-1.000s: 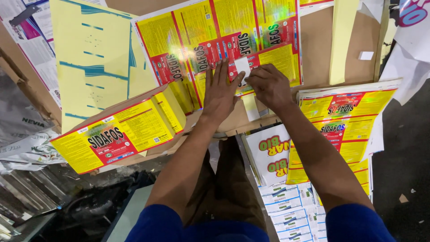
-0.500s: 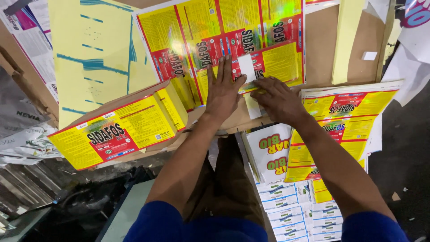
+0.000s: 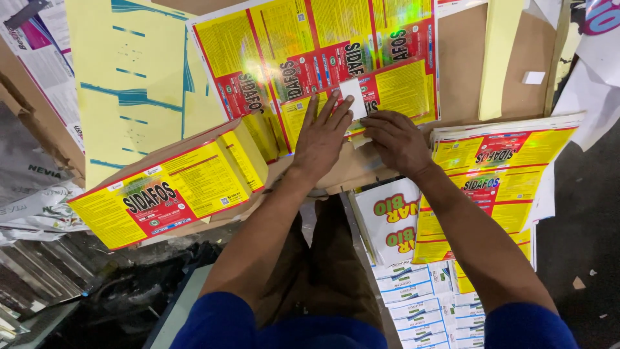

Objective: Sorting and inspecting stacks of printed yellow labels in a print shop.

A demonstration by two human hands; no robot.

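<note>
Atop the brown cardboard counter, the left hand lay spread flat on a glossy yellow-and-red printed sheet; the right hand, just beside it, pinched a small white paper slip standing upright between them.

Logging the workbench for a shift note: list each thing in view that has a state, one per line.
left hand: flat, fingers spread, pressing the printed sheet
right hand: knuckles bent, fingertips on the sheet's lower edge
printed sheet: unfolded, flat on the cardboard
white slip: on the sheet, at the left fingertips
folded carton: folded, tilted
label stack: piled flat, edges uneven
</note>
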